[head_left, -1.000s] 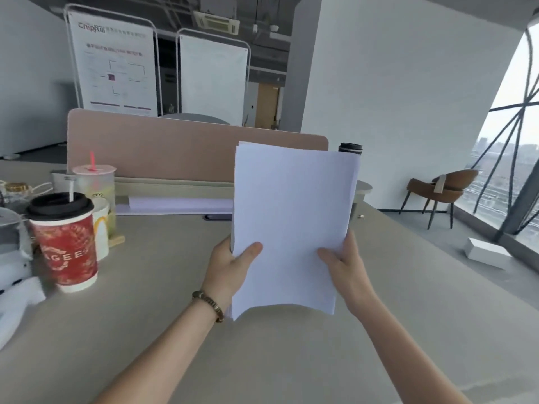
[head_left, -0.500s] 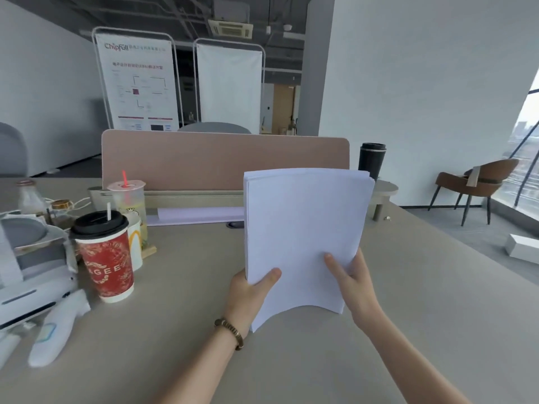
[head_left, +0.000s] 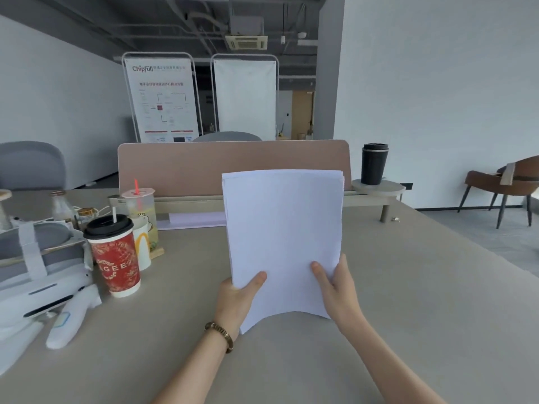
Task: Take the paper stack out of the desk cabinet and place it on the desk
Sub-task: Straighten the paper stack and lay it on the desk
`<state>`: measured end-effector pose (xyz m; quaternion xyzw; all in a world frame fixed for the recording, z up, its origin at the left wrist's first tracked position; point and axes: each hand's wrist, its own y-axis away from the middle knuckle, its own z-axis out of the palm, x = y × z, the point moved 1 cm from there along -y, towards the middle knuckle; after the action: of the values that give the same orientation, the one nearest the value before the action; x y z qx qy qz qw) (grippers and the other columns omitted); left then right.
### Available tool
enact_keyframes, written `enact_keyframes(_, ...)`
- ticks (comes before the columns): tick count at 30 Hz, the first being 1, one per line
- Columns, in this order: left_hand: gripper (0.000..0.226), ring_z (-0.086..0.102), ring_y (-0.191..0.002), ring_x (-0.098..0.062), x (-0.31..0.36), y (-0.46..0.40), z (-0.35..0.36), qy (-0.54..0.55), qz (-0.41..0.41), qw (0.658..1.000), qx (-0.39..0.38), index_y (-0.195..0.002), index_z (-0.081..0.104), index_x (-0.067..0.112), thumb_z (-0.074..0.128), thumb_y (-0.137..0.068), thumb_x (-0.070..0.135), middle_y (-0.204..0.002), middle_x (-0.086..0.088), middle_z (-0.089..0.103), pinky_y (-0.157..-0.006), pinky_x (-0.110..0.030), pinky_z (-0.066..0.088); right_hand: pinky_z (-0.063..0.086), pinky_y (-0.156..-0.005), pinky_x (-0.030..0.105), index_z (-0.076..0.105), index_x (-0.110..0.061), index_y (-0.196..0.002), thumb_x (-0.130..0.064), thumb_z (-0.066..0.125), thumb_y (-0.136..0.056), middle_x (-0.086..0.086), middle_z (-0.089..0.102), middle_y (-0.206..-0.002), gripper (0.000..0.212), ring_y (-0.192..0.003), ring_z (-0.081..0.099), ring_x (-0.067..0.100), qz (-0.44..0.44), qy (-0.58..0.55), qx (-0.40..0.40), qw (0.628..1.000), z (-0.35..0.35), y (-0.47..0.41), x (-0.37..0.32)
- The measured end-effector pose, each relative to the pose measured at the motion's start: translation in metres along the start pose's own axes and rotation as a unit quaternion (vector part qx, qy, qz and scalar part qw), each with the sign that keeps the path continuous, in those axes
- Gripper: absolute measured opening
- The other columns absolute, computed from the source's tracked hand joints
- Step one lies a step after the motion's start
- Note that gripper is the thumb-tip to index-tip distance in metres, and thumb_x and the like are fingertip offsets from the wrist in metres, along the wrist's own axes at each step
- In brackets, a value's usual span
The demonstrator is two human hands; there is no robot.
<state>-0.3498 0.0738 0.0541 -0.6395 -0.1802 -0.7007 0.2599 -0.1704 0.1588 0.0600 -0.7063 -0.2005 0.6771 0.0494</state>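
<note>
A white paper stack [head_left: 284,228] stands nearly upright above the grey desk [head_left: 408,301], its lower edge bowed upward. My left hand [head_left: 237,298] grips the stack's lower left side, thumb on the front sheet. On the lower right side my right hand [head_left: 335,284] holds it, thumb across the front. The stack's two bottom corners sit close to the desk surface; I cannot tell if they touch it. The desk cabinet is out of view.
A red paper cup with black lid [head_left: 115,255], other drink cups [head_left: 140,211] and a white headset with controllers [head_left: 43,293] crowd the left. A tan divider panel [head_left: 233,167] stands behind. A black tumbler [head_left: 374,164] sits on a raised shelf at back right.
The stack has come lower and closer to the desk, still held by both hands. The view has swung left, showing more of the headset and cups.
</note>
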Motion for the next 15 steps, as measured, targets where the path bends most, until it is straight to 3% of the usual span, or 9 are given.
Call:
enact_keyframes(4, 0.014, 0.075, -0.084, -0.001, -0.003, 0.006, 0.001, -0.013, -0.007, 1.0, 0.013, -0.097, 0.077, 0.021, 0.078, -0.084, 0.028, -0.092, 0.012, 0.08, -0.071, -0.021, 0.055, 0.051, -0.079, 0.019, 0.045, -0.046, -0.106, -0.021, 0.056, -0.097, -0.039, 0.064, -0.099, 0.028, -0.095, 0.064, -0.013, 0.025, 0.011, -0.046, 0.999, -0.003, 0.007, 0.011)
enact_keyframes(6, 0.014, 0.076, -0.083, -0.003, -0.002, 0.004, 0.001, -0.023, -0.004, 1.0, 0.018, -0.096, 0.078, 0.02, 0.078, -0.084, 0.028, -0.09, 0.01, 0.081, -0.069, -0.021, 0.056, 0.053, -0.08, 0.022, 0.046, -0.04, -0.104, -0.022, 0.056, -0.096, -0.03, 0.068, -0.1, 0.023, -0.096, 0.066, -0.007, 0.034, 0.016, -0.049, 0.998, -0.005, 0.003, 0.012)
enact_keyframes(8, 0.01, 0.077, -0.084, -0.007, -0.001, 0.001, 0.007, -0.033, 0.005, 0.999, 0.015, -0.093, 0.078, 0.02, 0.078, -0.085, 0.025, -0.087, 0.01, 0.081, -0.068, -0.022, 0.056, 0.056, -0.083, 0.037, 0.045, -0.022, -0.1, -0.025, 0.058, -0.094, -0.015, 0.067, -0.1, 0.015, -0.098, 0.068, 0.01, 0.038, 0.029, -0.039, 0.998, -0.012, -0.002, 0.009)
enact_keyframes(10, 0.008, 0.077, -0.086, -0.009, -0.002, 0.0, 0.02, -0.053, 0.018, 0.998, 0.011, -0.092, 0.078, 0.021, 0.078, -0.084, 0.024, -0.088, 0.011, 0.081, -0.072, -0.025, 0.058, 0.055, -0.083, 0.047, 0.037, -0.01, -0.094, -0.027, 0.059, -0.093, -0.001, 0.063, -0.1, 0.028, -0.094, 0.066, 0.022, 0.041, 0.051, -0.028, 0.997, -0.026, -0.007, 0.006)
enact_keyframes(15, 0.011, 0.077, -0.086, -0.011, -0.002, 0.0, 0.081, -0.061, 0.016, 0.997, -0.036, -0.095, 0.076, 0.019, 0.079, -0.084, 0.02, -0.092, 0.006, 0.081, -0.077, -0.032, 0.06, 0.054, -0.074, 0.044, 0.04, -0.008, -0.096, -0.027, 0.064, -0.09, 0.003, 0.063, -0.098, 0.031, -0.088, 0.066, 0.025, 0.049, 0.074, 0.015, 0.996, -0.089, -0.022, 0.005)
